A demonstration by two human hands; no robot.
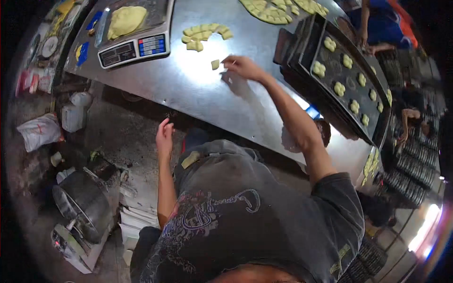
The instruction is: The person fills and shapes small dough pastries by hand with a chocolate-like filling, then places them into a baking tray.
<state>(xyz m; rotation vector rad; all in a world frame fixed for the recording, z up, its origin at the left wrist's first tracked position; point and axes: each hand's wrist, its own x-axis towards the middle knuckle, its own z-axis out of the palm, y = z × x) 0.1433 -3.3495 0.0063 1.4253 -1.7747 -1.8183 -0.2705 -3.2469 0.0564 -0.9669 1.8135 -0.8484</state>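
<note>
My right hand (244,67) is over the metal table, palm down. Its fingertips point at a small loose square of dough (215,64) just to their left, with a narrow gap between. The fingers look slightly apart and nothing shows in them. Farther back lies a cluster of cut yellow dough pieces (204,34). My left hand (164,137) hangs off the table's near edge, in front of my body, fingers loosely spread and holding nothing.
A digital scale (134,51) bears a dough slab (126,21) at the back left. Stacked black trays (325,70) with shaped dough buns stand on the right. More cut dough (266,12) lies at the back. A metal bowl (82,203) is on the lower left. Another person's arm (364,23) is at upper right.
</note>
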